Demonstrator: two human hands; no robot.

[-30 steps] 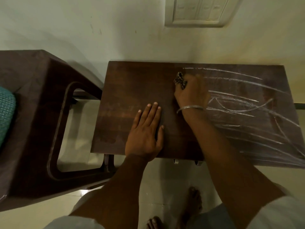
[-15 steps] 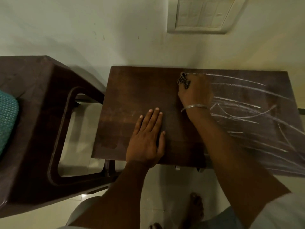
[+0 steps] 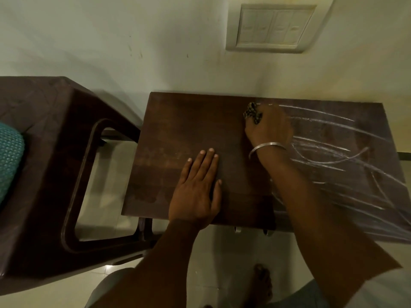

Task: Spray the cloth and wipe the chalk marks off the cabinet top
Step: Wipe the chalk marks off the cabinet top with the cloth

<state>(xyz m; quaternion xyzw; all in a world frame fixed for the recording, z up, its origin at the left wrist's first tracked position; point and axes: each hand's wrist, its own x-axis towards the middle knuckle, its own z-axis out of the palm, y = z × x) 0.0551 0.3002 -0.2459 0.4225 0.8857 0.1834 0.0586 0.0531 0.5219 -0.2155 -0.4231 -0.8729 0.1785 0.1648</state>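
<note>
A pale wall [image 3: 111, 41] stands behind the dark worktop [image 3: 189, 130]. I am in the wiping step: my right hand [image 3: 270, 127] grips the cloth [image 3: 252, 113] near the far edge, where the chalk marks [image 3: 333, 152] begin. My left hand [image 3: 198, 190] lies flat on the clean left half. Next, I think, the cloth must press rightward over the white lines. The cloth is bunched, dark with a pale pattern.
</note>
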